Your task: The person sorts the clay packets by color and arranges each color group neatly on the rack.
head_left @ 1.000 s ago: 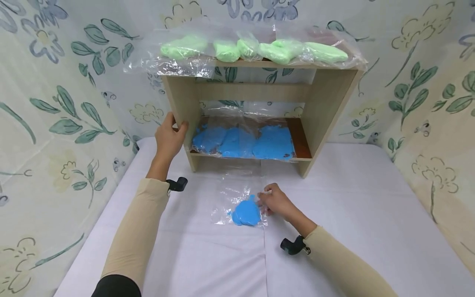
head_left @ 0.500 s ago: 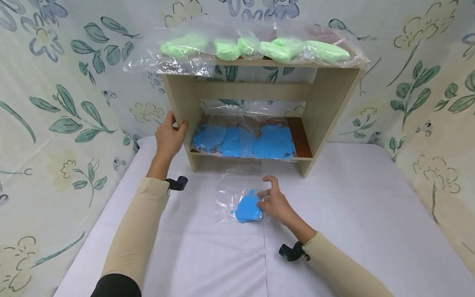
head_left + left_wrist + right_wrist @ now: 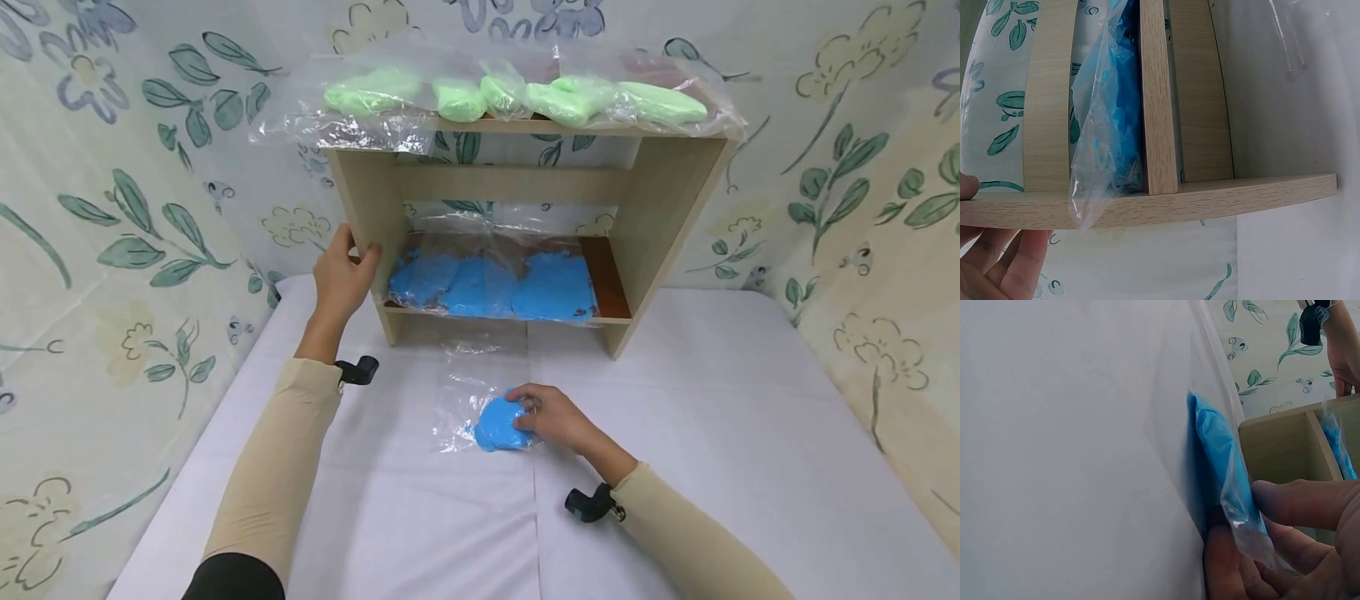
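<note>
My left hand (image 3: 341, 279) grips the left side panel of a small wooden shelf (image 3: 675, 208), thumb on the inner face and fingers outside; in the left wrist view its fingers (image 3: 1016, 265) show beyond the panel. On the white cloth before the shelf lies a clear plastic bag with a flattened blue, clay-like lump (image 3: 497, 423) inside. At the bag's right edge, my right hand (image 3: 558, 421) pinches it. The right wrist view has the thumb (image 3: 1300, 503) against the blue bag (image 3: 1219, 447), fingers on the other side and partly under it.
Bags of flat blue stuff (image 3: 555, 287) lie on the shelf's lower board. Along its top are clear bags with several pale green lumps (image 3: 375, 93). A flower-patterned cloth (image 3: 847, 250) hangs behind and at both sides. White cloth (image 3: 712, 400) covers the table.
The right hand raised its fingers near the bag, then came down and took its right edge between thumb and fingers. The bag shifted slightly right. The left hand stayed at the shelf's side.
</note>
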`<state>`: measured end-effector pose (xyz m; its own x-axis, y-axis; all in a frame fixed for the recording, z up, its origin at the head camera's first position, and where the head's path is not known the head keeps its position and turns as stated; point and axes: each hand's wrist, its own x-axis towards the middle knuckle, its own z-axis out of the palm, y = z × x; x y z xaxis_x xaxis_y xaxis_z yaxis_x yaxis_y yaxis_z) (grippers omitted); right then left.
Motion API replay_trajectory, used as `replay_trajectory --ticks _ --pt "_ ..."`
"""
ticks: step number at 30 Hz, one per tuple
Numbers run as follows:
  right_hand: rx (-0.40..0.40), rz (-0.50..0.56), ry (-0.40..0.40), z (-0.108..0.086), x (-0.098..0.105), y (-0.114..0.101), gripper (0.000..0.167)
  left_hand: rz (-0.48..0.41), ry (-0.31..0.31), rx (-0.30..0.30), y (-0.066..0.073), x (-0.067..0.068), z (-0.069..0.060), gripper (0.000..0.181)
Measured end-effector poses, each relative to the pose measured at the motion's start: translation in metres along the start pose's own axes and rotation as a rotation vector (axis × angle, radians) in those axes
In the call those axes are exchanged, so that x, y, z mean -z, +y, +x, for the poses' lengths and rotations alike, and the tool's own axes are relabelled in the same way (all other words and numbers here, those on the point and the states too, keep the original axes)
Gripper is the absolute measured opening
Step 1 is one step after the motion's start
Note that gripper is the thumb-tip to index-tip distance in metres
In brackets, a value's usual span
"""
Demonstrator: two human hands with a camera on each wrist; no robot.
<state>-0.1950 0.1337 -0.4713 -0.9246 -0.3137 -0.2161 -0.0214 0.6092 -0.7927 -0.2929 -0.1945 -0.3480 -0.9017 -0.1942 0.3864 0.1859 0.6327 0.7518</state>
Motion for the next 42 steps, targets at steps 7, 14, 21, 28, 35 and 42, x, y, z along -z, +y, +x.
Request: replay_trajectory --ticks 7,14,21,28,35,42 --pt "0.014 -0.027 0.013 -0.002 0.005 0.0 0.035 -0.001 -0.007 0.009 0.0 -0.001 0.0 0.049" --pt "0.129 -0.097 0.019 -0.011 0.023 -0.003 0.035 0.004 -0.001 0.016 -0.001 0.001 0.001 0.048" --pt "0.144 -0.148 -0.009 -0.018 0.032 0.0 0.035 -0.011 -0.008 0.007 -0.001 -0.001 0.001 0.048" --pt "0.297 -0.225 -0.037 -0.032 0.051 -0.009 0.037 0.006 -0.003 0.006 -0.001 0.0 0.002 0.048" --pt "0.335 -0.278 -0.078 -0.038 0.064 -0.011 0.039 0.007 -0.004 -0.007 -0.002 0.0 0.001 0.048" --pt "0.392 -0.338 -0.104 -0.042 0.083 -0.024 0.034 0.001 -0.011 -0.008 -0.001 0.001 0.0 0.049"
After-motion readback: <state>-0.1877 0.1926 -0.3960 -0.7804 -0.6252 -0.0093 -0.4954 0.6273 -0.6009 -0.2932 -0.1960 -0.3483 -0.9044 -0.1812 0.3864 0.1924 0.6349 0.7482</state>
